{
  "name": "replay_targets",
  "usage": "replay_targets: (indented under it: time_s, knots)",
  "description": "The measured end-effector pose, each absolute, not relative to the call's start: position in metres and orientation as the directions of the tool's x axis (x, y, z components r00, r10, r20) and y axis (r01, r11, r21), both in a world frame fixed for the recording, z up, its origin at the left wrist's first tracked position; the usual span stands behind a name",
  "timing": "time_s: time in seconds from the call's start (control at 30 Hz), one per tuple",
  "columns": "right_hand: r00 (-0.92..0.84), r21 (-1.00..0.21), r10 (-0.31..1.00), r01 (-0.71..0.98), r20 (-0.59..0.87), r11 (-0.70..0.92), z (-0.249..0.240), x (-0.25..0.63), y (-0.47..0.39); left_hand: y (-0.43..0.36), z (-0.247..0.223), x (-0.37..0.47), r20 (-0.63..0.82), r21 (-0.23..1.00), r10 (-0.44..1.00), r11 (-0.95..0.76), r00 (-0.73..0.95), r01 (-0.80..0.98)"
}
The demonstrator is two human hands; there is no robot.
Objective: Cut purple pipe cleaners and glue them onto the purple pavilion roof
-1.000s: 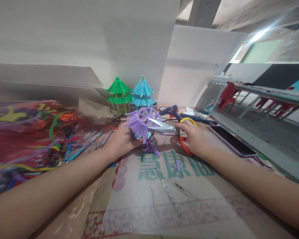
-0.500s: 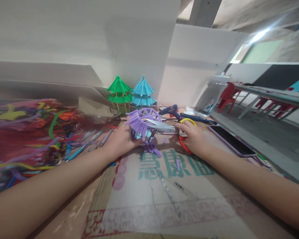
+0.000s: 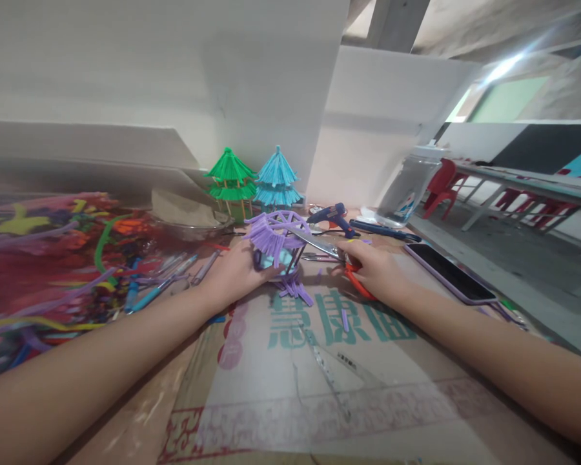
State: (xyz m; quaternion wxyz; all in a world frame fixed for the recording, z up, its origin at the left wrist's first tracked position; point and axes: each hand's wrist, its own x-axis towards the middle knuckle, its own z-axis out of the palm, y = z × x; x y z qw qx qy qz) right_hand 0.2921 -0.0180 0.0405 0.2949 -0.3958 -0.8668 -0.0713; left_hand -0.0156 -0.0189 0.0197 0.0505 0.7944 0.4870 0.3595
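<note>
My left hand (image 3: 239, 268) is closed on the left side of a small purple pavilion model (image 3: 271, 236), its roof partly ringed with hanging pipe-cleaner strips. Some of my left fingers are hidden behind it. My right hand (image 3: 370, 268) grips a pair of scissors (image 3: 319, 244) with red and yellow handles. The blades reach left to the roof's spoked frame and look nearly together. Below the model lie cut purple pieces (image 3: 297, 292), and one short purple piece (image 3: 345, 320) rests on the printed cardboard (image 3: 310, 387).
Behind stand a green pavilion (image 3: 230, 174) and a blue pavilion (image 3: 277, 177). A glue gun (image 3: 332, 216), a clear plastic jar (image 3: 407, 187) and a phone (image 3: 450, 274) are at the right. Many coloured pipe cleaners (image 3: 53, 258) and several pens (image 3: 164, 284) lie left.
The scissor blades, spread apart before, have come closer together at the purple roof. My right fingers have closed in on the handles. My left hand and the model have barely moved.
</note>
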Motion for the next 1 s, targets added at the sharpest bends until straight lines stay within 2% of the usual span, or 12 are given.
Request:
replay_targets:
  time_s: [0.13,0.2,0.3,0.43,0.73,1.0]
  knots:
    - [-0.369,-0.270,0.699,0.733,0.613,0.625,0.033,0.294,-0.010,-0.015,0.017,-0.018,0.516,0.482,0.817,-0.524,0.256,0.702]
    - [-0.320,-0.308,0.708,0.733,0.630,0.606,0.032,0.295,-0.006,-0.011,0.014,-0.019,0.503,0.525,0.828,-0.521,0.248,0.673]
    - [-0.296,-0.319,0.719,0.746,0.629,0.585,0.033,0.295,-0.002,-0.006,0.011,-0.021,0.490,0.583,0.843,-0.506,0.221,0.636]
    - [-0.297,-0.322,0.722,0.744,0.626,0.585,0.035,0.295,-0.002,-0.006,0.014,-0.020,0.535,0.593,0.807,-0.570,0.250,0.569]
    - [-0.481,-0.169,0.593,0.667,0.646,0.725,0.037,0.294,-0.007,-0.010,0.015,-0.019,0.528,0.593,0.804,-0.580,0.273,0.558]
    - [-0.350,-0.256,0.700,0.754,0.623,0.605,0.036,0.293,-0.004,-0.010,0.018,-0.017,0.537,0.541,0.793,-0.586,0.288,0.604]
